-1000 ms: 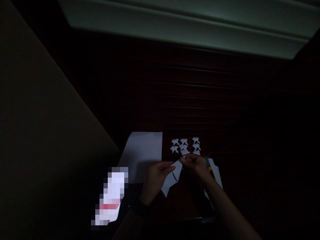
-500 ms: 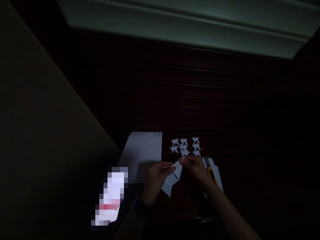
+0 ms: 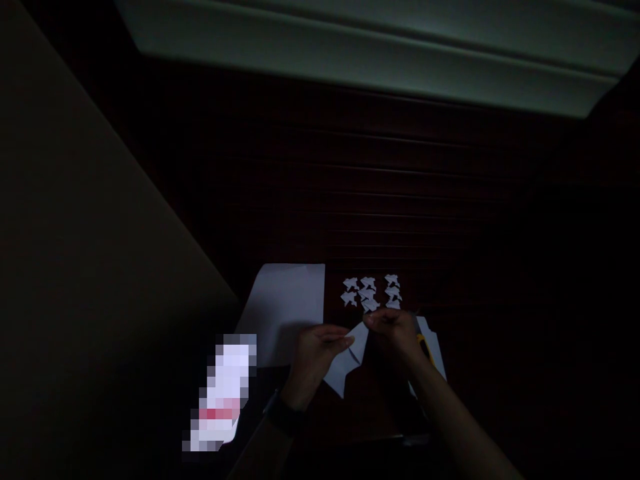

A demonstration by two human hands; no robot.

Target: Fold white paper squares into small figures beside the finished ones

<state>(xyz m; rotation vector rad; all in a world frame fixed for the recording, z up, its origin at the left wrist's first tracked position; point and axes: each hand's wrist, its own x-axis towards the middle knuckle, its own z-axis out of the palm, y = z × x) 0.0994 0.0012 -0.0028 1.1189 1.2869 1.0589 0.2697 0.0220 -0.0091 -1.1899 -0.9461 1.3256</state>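
Note:
A partly folded piece of white paper (image 3: 345, 363) hangs between my two hands, with a crease across its middle and pointed lower corners. My left hand (image 3: 320, 353) pinches its left edge between thumb and fingers. At the paper's upper tip, the fingers of my right hand (image 3: 395, 327) are closed on it. Just beyond my hands, several small folded paper figures (image 3: 367, 293) lie in short columns on the dark table. The lowest figures are partly covered by my right hand.
A large white sheet (image 3: 287, 300) lies left of the figures. Nearer on the left is a bright, pixelated screen-like object (image 3: 223, 393). Under my right forearm, a yellow utility knife (image 3: 425, 348) rests on more white paper (image 3: 437, 353). A dark slatted surface (image 3: 380, 173) is behind.
Both hands and the folded paper have shifted slightly to the right. My right hand now covers more of the utility knife.

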